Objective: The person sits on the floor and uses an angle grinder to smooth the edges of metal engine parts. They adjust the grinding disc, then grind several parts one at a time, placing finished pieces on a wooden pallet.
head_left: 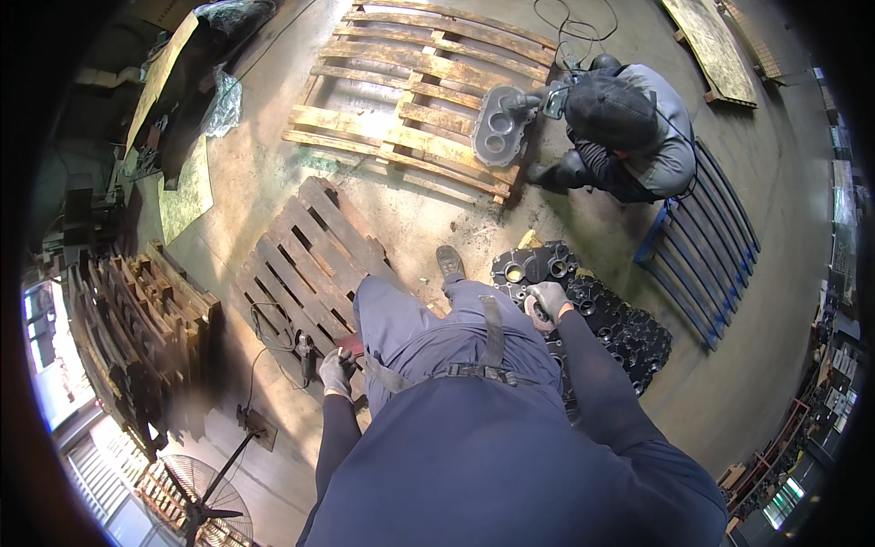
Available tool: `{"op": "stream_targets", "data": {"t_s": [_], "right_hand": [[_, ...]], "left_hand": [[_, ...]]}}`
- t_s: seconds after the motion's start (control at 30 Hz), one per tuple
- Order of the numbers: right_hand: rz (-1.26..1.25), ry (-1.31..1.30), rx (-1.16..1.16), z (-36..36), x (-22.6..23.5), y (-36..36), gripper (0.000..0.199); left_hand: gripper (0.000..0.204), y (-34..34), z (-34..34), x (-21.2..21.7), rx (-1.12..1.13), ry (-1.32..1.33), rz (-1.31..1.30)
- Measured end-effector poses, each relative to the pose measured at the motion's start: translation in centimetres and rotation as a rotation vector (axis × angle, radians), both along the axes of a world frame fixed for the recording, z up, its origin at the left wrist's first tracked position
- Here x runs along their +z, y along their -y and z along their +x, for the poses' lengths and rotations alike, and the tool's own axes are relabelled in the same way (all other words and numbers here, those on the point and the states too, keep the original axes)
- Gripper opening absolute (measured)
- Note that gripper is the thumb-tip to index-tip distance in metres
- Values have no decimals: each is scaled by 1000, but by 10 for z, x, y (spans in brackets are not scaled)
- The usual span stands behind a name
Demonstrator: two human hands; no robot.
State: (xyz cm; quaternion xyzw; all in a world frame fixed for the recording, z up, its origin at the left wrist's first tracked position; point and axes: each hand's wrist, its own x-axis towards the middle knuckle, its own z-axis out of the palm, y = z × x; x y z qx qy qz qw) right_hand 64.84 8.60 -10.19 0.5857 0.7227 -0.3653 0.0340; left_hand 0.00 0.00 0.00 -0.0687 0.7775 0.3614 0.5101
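Note:
My right hand (pixel 549 299), in a light glove, is closed on a round brownish disc (pixel 538 315) with a dark centre, perhaps an abrasive disc. It is over black cast-metal housings (pixel 629 337) full of round holes, at the right of my legs. Low at the left, my gloved left hand (pixel 337 372) has its fingers curled. Something small and reddish (pixel 351 345) shows beside it, and I cannot make out what it grips. Close by, a corded hand-held power tool (pixel 304 354) lies on a dark wooden pallet (pixel 301 251).
Ahead, a co-worker (pixel 629 128) crouches over a grey metal cover (pixel 499 126) on a light wooden pallet (pixel 428 68). A blue slatted rack (pixel 702 242) stands at right. Stacked pallets (pixel 137 337) and a fan (pixel 196 501) are at left. Cables (pixel 264 337) trail by the dark pallet.

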Motion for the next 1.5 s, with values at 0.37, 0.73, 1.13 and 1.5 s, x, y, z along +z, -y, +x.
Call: {"op": "stream_targets", "data": {"t_s": [0.37, 0.73, 1.13, 1.5], "right_hand": [[-243, -43, -247, -16, 17, -10, 33], [-162, 19, -135, 4, -11, 8, 29], [-130, -36, -136, -5, 4, 2, 34], [50, 150, 167, -16, 25, -5, 25]], "left_hand": [[37, 16, -20, -26, -119, -30, 17], [37, -3, 9, -10, -12, 18, -19], [37, -1, -1, -9, -44, -28, -24], [37, 22, -24, -36, 2, -15, 51]]}}
